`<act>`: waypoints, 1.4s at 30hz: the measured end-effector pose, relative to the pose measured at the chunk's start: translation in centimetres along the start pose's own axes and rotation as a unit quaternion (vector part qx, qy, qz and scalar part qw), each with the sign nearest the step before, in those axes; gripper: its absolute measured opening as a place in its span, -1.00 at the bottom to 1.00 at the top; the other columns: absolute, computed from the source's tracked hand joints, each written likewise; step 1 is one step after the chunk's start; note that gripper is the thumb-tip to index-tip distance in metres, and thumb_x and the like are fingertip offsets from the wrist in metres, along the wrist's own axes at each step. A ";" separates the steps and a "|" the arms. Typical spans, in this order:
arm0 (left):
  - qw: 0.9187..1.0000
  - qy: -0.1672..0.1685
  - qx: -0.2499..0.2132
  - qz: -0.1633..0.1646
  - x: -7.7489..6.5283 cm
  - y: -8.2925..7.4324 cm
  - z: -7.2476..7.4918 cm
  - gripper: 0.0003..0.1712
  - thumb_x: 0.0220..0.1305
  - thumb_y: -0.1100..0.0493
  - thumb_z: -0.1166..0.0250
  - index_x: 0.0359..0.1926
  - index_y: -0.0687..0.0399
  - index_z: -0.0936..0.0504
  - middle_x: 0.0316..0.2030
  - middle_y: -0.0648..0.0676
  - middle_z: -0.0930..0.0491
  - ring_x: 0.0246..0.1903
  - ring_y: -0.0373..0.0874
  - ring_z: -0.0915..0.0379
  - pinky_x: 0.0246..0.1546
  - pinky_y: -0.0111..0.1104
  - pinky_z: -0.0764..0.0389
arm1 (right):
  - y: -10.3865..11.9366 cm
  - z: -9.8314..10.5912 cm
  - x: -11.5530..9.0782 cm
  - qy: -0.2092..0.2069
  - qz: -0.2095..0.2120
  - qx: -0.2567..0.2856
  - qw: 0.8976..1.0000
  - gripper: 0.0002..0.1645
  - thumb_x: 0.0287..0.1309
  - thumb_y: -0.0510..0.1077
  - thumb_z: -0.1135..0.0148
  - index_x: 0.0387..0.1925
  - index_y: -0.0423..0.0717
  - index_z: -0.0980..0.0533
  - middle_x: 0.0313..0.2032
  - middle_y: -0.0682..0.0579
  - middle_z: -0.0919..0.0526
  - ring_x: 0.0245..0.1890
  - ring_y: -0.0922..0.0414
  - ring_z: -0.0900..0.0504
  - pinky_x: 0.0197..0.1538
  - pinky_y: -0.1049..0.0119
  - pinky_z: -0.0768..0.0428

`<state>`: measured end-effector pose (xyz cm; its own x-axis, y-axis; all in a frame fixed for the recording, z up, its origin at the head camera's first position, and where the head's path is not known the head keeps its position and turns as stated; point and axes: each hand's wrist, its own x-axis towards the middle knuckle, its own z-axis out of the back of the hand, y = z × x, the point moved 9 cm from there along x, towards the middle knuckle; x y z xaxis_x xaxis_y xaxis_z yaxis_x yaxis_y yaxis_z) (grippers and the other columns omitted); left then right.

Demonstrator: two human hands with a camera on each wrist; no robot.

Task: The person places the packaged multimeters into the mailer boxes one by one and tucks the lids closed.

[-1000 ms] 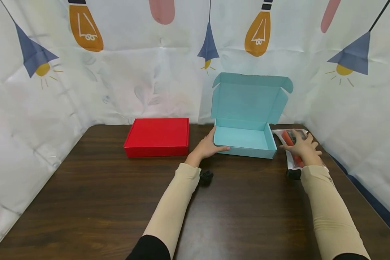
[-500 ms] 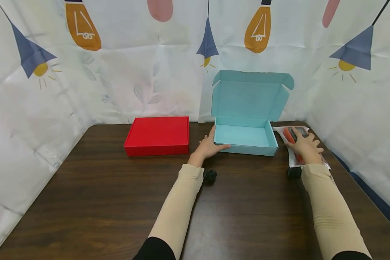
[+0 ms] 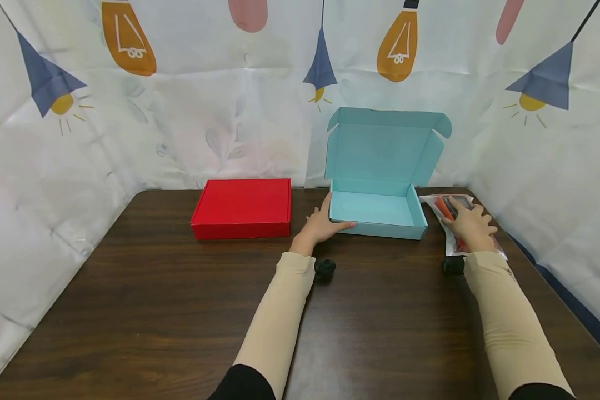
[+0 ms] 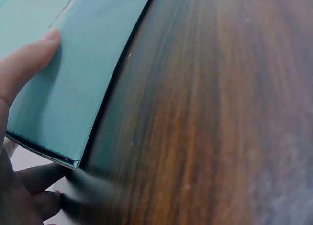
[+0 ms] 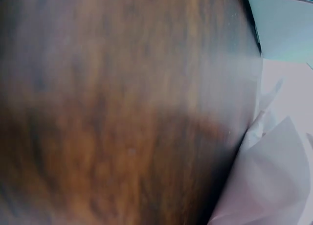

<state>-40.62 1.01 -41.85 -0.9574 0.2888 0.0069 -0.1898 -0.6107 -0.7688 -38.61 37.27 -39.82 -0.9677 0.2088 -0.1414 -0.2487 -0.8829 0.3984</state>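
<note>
An open teal cardboard box point(image 3: 375, 210) stands at the back of the table, its lid upright against the curtain. My left hand point(image 3: 322, 223) rests on its front-left corner, thumb laid along the front wall and fingers up the left side. In the left wrist view the thumb point(image 4: 27, 63) presses flat on the teal wall point(image 4: 78, 83). My right hand point(image 3: 470, 225) lies flat, fingers spread, on a clear plastic packet point(image 3: 442, 204) holding a red and black item, just right of the box. The right wrist view shows only the packet's edge point(image 5: 274, 181) and blurred wood.
A closed red box point(image 3: 242, 208) lies left of the teal one. The dark wooden table point(image 3: 155, 300) is walled on three sides by a white curtain printed with lamps point(image 3: 180, 128). Black wrist cameras point(image 3: 324, 268) sit under both forearms.
My right hand has slid slightly further forward over the packet. The left hand stays on the box corner. The view has shifted a little.
</note>
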 end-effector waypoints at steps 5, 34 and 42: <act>1.000 0.004 0.003 0.002 0.0 -0.1 -0.1 0.30 0.21 -0.32 -0.36 0.66 -0.12 0.30 0.57 0.26 -0.04 0.55 0.36 0.23 0.44 0.30 0.11 | -0.1 0.3 -0.1 -0.013 0.021 -0.029 0.999 -0.06 0.51 0.03 -0.06 0.63 0.02 0.24 0.35 -0.76 0.27 0.22 -0.82 0.11 0.13 -0.70 0.04; 1.000 0.007 -0.006 0.009 -0.2 -0.1 0.1 0.30 0.21 -0.32 -0.36 0.66 -0.14 0.31 0.58 0.27 0.00 0.55 0.35 0.28 0.43 0.31 0.12 | 0.9 5.1 -3.9 -0.062 0.112 -0.072 0.989 -0.01 0.36 -0.03 -0.24 0.63 0.07 0.08 0.32 -0.69 0.08 0.19 -0.73 -0.05 0.01 -0.64 -0.14; 1.000 0.008 -0.009 0.008 -0.2 0.0 0.1 0.30 0.21 -0.31 -0.37 0.67 -0.13 0.30 0.58 0.27 0.00 0.55 0.35 0.28 0.42 0.33 0.10 | 2.5 5.7 -5.3 -0.063 0.139 -0.078 0.985 0.00 0.36 -0.02 -0.26 0.64 0.12 0.06 0.36 -0.65 0.06 0.19 -0.69 -0.07 0.00 -0.60 -0.15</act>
<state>-40.47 0.88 -41.78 -0.9565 0.2914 -0.0156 -0.1708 -0.6023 -0.7798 -34.30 36.35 -32.89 -0.9974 -0.0089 0.0712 0.0272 -0.9654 0.2593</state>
